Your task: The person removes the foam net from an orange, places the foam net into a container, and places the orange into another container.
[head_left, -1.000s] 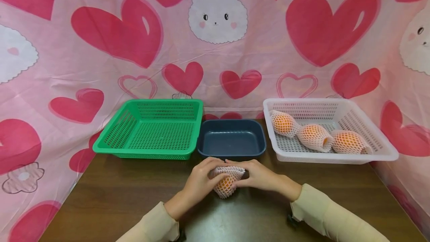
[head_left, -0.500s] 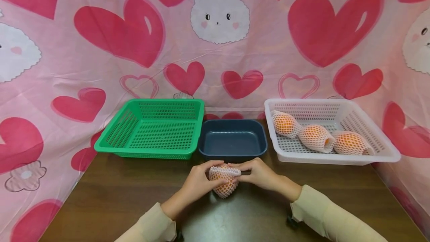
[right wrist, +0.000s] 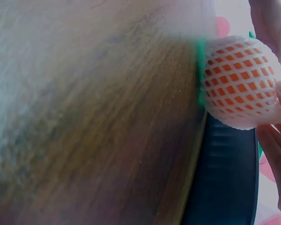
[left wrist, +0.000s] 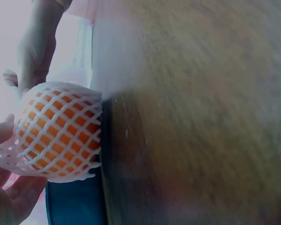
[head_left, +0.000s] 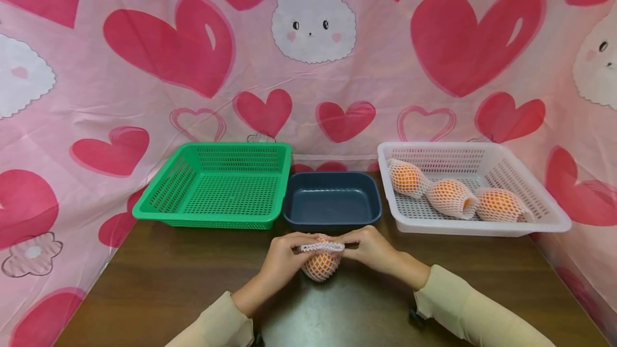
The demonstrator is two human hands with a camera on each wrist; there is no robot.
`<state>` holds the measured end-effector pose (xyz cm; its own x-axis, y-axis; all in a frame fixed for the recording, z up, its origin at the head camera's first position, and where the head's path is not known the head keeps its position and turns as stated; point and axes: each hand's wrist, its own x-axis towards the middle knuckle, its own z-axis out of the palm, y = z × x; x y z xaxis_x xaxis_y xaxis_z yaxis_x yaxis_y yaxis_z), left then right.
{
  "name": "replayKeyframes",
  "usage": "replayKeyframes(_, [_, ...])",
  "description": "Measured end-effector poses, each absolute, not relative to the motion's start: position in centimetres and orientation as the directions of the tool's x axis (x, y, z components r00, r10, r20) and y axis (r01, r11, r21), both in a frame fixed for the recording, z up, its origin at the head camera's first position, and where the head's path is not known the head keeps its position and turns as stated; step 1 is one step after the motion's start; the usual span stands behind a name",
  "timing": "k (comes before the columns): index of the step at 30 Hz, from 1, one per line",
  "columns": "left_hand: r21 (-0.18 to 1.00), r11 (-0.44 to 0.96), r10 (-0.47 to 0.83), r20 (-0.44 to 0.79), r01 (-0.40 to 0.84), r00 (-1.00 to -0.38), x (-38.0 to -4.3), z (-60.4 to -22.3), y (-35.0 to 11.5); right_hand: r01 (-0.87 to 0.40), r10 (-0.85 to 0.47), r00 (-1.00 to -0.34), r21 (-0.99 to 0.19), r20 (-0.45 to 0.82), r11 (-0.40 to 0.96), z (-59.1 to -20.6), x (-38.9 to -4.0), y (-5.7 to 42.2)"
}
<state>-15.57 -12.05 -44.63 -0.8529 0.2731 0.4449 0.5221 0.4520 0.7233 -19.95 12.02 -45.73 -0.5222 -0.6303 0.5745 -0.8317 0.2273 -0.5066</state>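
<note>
An orange (head_left: 321,268) in a white foam net sleeve (head_left: 322,247) is between my two hands, just in front of the blue tray. My left hand (head_left: 281,257) pinches the left side of the sleeve's upper edge. At the other end of that edge, my right hand (head_left: 373,250) pinches the sleeve between thumb and fingers. The edge is drawn into a straight band across the fruit. In the left wrist view the net covers the orange (left wrist: 61,133), with left fingers at its end. The right wrist view has the netted orange (right wrist: 241,82) beside the right fingers.
A dark blue tray (head_left: 332,227) stands behind the hands. The green basket (head_left: 217,224) is at its left. A white basket (head_left: 482,227) on the right holds 3 netted oranges (head_left: 450,197). Everything stands on a brown wooden table (head_left: 193,261) before a pink printed cloth (head_left: 308,79).
The sleeve's upper edge has gone from slanted to a level, stretched band between the hands. The orange has turned more upright and shifted slightly left. The baskets and tray have not moved.
</note>
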Motion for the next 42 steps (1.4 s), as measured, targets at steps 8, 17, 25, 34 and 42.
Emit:
replayKeyframes(8, [0.702,0.455,0.211,0.512,0.547,-0.833,-15.7,-44.7,-11.9,-0.844,-0.584,-0.523,-0.471,0.621,0.255,-46.0,-19.7,11.4])
replayKeyframes(17, [0.698,0.466,0.174,0.53,0.544,-0.83,-15.6,-44.7,-11.8,-0.851,-0.556,-0.516,-0.464,0.652,0.246,-45.9,-19.6,10.9])
replayKeyframes(25, [0.724,0.462,0.245,0.451,0.513,-0.858,-16.1,-44.2,-12.1,-0.843,-0.555,-0.529,-0.475,0.642,0.253,-46.1,-19.9,11.0])
replayKeyframes(34, [0.872,0.375,0.317,0.199,0.315,-0.927,-16.0,-44.4,-13.3,-0.727,-0.644,-0.622,-0.635,0.445,0.263,-45.9,-19.6,11.7])
replayKeyframes(42, [0.868,0.348,0.299,0.255,0.354,-0.92,-16.2,-44.9,-13.4,-0.761,-0.688,-0.575,-0.599,0.444,0.249,-46.1,-20.0,11.7])
